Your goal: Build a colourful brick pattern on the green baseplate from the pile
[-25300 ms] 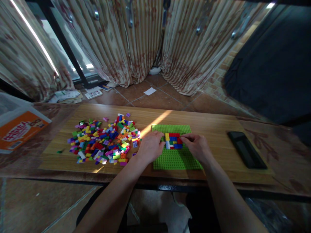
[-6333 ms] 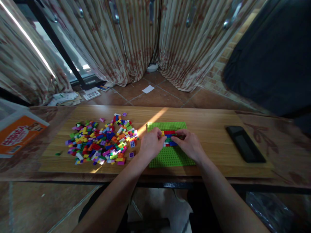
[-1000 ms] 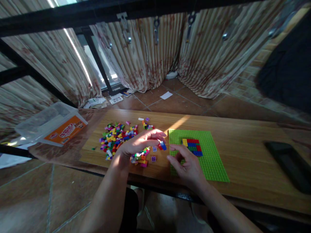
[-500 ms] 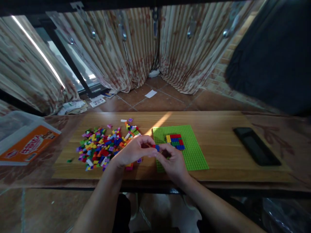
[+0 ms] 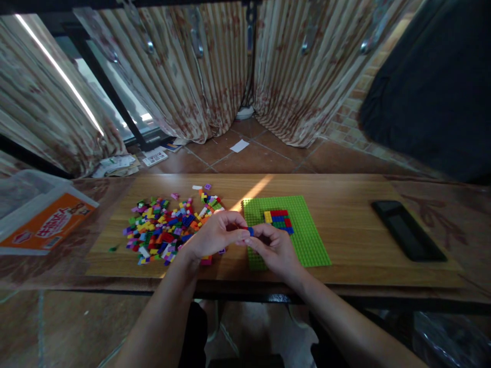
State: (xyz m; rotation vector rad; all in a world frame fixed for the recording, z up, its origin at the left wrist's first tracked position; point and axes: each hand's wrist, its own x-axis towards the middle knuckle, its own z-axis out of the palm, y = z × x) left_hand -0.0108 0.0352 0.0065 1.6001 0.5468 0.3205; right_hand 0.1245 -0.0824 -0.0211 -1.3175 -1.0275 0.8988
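Note:
A small blue toy brick (image 5: 250, 231) is pinched between the fingertips of both hands, above the left edge of the green baseplate (image 5: 309, 240). My left hand (image 5: 220, 234) closes on it from the left, and my right hand (image 5: 274, 245) from the right. Fingers cover most of the brick, so its full size is hidden. On the baseplate, just beyond my right hand, sits a flat cluster of joined red, blue, green and yellow bricks (image 5: 279, 219). My right hand partly hides its near side.
A pile of loose coloured bricks (image 5: 164, 230) spreads over the left of the wooden table (image 5: 353, 220). At the far left stands a clear plastic box (image 5: 34, 184) with an orange label. A black phone-like device (image 5: 408, 230) lies on the right.
Both hands stay together at the same spot. A red part seen beside the blue brick earlier no longer shows between the fingers. The view has shifted slightly.

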